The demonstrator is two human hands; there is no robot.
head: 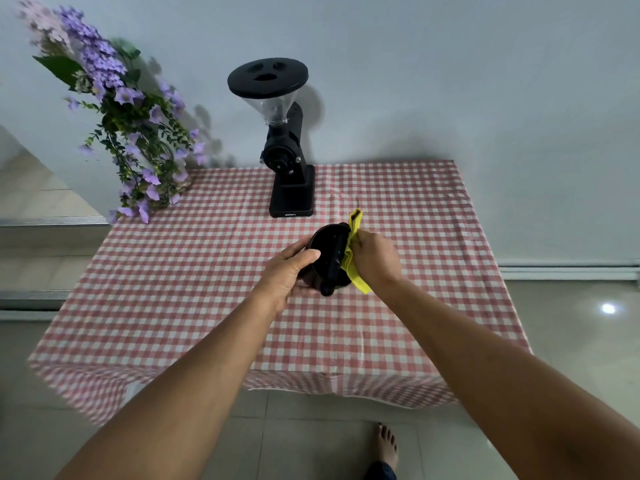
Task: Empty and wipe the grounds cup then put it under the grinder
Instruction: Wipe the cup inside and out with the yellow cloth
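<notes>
The black grounds cup [329, 247] is held tilted above the middle of the table, its handle pointing down toward me. My left hand [289, 271] grips its left side, thumb over the rim. My right hand [375, 259] holds a yellow cloth [355, 268] pressed against the cup's right side and rim; one corner of the cloth sticks up behind the cup. The black coffee grinder [289, 161] with a clear hopper and black lid stands at the table's back edge, its base platform bare. The inside of the cup is too dark to make out.
A red-and-white checked tablecloth [207, 289] covers the table. A bunch of purple flowers [138, 143] stands at the back left corner. A white wall is right behind the grinder. Tiled floor and a bare foot [386, 445] show below the table's front edge.
</notes>
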